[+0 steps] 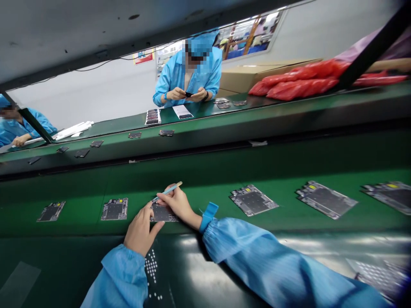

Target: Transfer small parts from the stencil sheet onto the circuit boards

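Observation:
A dark circuit board lies on the green belt, partly covered by both hands. My left hand is at its left edge, fingers curved over the upper left corner and thumb at the lower edge, closed on the board. Above the board, my right hand pinches a thin light-blue stick with a yellowish end. The stick's lower tip points at the board's upper left corner, near my left fingertips. Whether the tip touches the board cannot be made out.
More boards lie on the belt, one to the left and one to the right. Beyond a raised ledge a person in blue handles a small dark item. Red plastic bags and a carton stand at the back right.

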Demonstrator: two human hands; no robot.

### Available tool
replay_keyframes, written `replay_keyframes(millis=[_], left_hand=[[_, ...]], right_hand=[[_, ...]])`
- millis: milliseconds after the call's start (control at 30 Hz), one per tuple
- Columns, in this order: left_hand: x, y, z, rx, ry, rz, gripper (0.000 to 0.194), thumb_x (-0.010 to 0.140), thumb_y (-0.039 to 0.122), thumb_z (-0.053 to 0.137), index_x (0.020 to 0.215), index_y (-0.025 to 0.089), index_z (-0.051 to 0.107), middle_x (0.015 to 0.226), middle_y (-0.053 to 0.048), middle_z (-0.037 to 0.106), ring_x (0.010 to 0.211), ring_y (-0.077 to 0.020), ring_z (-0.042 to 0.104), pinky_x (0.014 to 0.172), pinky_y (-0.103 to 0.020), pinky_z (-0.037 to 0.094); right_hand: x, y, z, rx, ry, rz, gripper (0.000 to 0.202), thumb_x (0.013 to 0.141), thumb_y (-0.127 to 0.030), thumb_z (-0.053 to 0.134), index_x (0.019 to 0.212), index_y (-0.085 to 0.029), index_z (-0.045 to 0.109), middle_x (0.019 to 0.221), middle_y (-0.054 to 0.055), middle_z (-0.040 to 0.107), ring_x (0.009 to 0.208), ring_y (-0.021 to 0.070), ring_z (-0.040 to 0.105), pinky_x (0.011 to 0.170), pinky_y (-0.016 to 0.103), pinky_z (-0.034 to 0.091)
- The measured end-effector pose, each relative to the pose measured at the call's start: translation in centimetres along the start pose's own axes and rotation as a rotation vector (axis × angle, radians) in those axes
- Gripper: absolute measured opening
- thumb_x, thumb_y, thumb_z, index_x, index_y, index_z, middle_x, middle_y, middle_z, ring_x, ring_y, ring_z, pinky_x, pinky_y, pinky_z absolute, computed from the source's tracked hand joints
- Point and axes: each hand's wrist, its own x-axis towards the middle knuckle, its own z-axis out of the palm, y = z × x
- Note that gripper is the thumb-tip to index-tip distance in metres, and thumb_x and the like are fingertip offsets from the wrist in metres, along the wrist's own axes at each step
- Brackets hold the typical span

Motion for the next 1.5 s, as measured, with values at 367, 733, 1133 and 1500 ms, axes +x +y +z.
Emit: replay_keyframes(millis=[367,733,1133,1500], left_hand=[[1.4,1.8,2.7,0.035,0.057,0.086,0.018,0.086,0.027,0.052,0.098,0.016,0.046,0.122,-0.023,0.058,0.118,-0.0329,0.052,0.096,-0.054,0.042],[-7.7,2.4,-2.6,-0.159,0.173,-0.020,0.011,0.094,0.026,0.040,0.084,0.026,0.036,0.128,-0.010,0.058,0.121,-0.0212,0.050,0.090,-0.038,0.052],[-11.8,2.5,1.7,0.063,0.191,-0.031,0.029,0.095,0.041,0.037,0.116,0.021,0.044,0.102,-0.004,0.072,0.088,-0.0181,0.070,0.071,-0.024,0.059],[-10.9,3.8,0.4,0.092,0.293,0.100,0.016,0.097,0.029,0.038,0.099,0.020,0.052,0.096,-0.004,0.074,0.089,-0.0163,0.070,0.080,-0.022,0.057]], right_hand=[[-0.2,-1.2,-1.5,0.149,0.113,0.012,0.041,0.052,-0.036,0.081,0.070,-0.024,0.046,0.045,-0.006,0.061,0.045,0.0193,0.066,0.049,0.030,0.055],[-9.4,-7.1,-2.6,0.408,-0.264,0.115,0.036,0.068,-0.040,0.077,0.077,-0.022,0.047,0.065,-0.006,0.061,0.059,0.0111,0.063,0.062,0.024,0.055],[-14.1,-0.4,-1.9,0.029,-0.431,-0.095,0.018,0.089,-0.041,0.052,0.089,-0.023,0.049,0.087,0.003,0.055,0.075,0.0169,0.059,0.066,0.031,0.052],[-14.3,-0.9,-3.0,-0.177,-0.527,-0.306,0.006,0.090,-0.019,0.048,0.087,-0.024,0.047,0.086,0.005,0.058,0.079,0.0196,0.060,0.069,0.034,0.052]])
